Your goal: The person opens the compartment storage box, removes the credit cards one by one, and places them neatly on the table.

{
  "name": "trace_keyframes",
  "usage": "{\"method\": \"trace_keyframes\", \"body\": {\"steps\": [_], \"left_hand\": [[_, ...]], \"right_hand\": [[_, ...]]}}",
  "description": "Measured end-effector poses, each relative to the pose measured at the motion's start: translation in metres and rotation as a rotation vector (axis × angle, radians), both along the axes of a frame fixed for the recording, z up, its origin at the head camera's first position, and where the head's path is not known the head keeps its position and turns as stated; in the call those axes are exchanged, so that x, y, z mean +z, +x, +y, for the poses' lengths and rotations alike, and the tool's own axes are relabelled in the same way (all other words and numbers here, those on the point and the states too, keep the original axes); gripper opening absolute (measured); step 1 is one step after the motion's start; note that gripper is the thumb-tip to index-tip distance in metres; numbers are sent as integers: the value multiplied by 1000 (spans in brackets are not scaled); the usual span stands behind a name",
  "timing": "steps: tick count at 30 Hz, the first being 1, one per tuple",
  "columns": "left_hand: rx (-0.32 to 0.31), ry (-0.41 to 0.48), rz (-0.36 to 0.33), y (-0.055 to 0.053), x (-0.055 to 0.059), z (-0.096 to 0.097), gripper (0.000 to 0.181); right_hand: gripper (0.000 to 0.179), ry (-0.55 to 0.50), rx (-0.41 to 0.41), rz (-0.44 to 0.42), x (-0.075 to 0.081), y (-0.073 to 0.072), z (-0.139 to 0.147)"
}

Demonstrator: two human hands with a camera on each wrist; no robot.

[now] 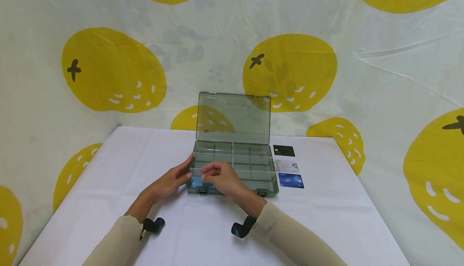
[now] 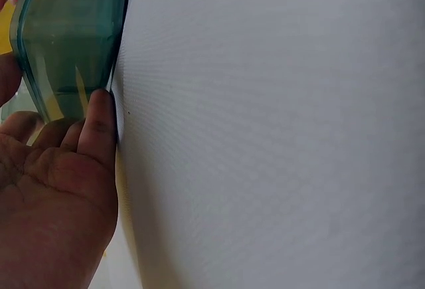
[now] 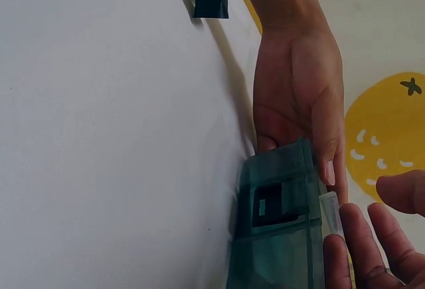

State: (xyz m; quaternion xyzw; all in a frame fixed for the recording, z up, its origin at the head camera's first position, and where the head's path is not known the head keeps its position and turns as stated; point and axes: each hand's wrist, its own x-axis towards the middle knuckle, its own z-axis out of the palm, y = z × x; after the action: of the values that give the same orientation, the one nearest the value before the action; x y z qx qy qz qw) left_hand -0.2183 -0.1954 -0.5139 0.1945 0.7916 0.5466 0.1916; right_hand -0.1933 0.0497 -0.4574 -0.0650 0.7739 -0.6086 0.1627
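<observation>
An organizer box of smoky translucent plastic stands with its lid raised at the back. My left hand rests along the box's left end, fingers against the outer wall and thumb at the rim. Over the front left compartment is my right hand, its thumb apart from the other fingers in the right wrist view. Its fingertips are right by a clear strip-like divider that runs lengthwise and sticks out past the right end. A light blue card lies in that compartment, partly hidden by this hand.
Right of the box, a black card, a silver-white card and a dark blue card lie in a column on the white tablecloth. A fruit-print curtain hangs close behind the lid. Two latches are on the box front.
</observation>
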Motion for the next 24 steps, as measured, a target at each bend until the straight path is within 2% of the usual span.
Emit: {"method": "trace_keyframes", "body": {"steps": [12,19,24], "left_hand": [[10,-10,-6,0,0,0,74],[0,8,-22,0,1,1,74],[3,9,-24,0,1,2,74]], "right_hand": [[18,16,-67,100,1,5,2],[19,63,-104,104,1,6,0],[22,47,-113,117,0,7,-1]]}}
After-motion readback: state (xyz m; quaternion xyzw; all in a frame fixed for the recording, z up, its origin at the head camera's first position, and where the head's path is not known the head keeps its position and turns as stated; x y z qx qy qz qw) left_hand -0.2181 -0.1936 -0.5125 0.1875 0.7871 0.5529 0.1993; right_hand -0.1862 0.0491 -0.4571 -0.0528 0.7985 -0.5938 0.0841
